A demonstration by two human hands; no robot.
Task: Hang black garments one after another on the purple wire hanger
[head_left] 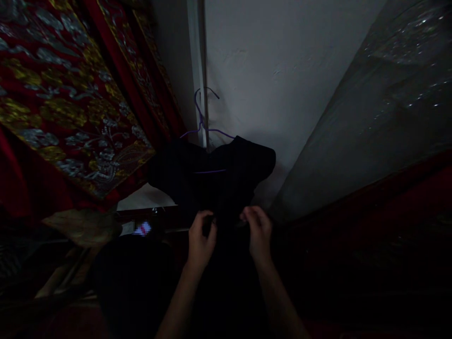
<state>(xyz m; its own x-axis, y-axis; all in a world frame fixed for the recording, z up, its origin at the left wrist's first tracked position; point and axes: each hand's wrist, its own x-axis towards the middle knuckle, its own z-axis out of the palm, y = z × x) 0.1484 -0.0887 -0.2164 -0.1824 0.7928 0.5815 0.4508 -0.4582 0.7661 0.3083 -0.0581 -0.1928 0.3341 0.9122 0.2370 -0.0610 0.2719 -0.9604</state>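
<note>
A very dark, short-sleeved garment (243, 162) hangs by its shoulders on a thin purple wire hanger (201, 123). Its neckline gapes, and the hanger's lower bar shows across it. Both my hands are at the front of the garment, below the neckline. My left hand (200, 240) has thumb and fingers curled toward each other in a pinch on the dark cloth. A short way to the right, my right hand (259, 233) is closed in a pinch at the cloth too. Darkness hides exactly which part of the garment the fingertips grip.
Red cloth with gold and silver embroidery (81, 103) hangs at the left. Behind the hanger are a narrow pale post (197, 56) and a whitish wall (275, 61). Shiny clear plastic sheeting (402, 89) covers the right side. The lower area is very dark.
</note>
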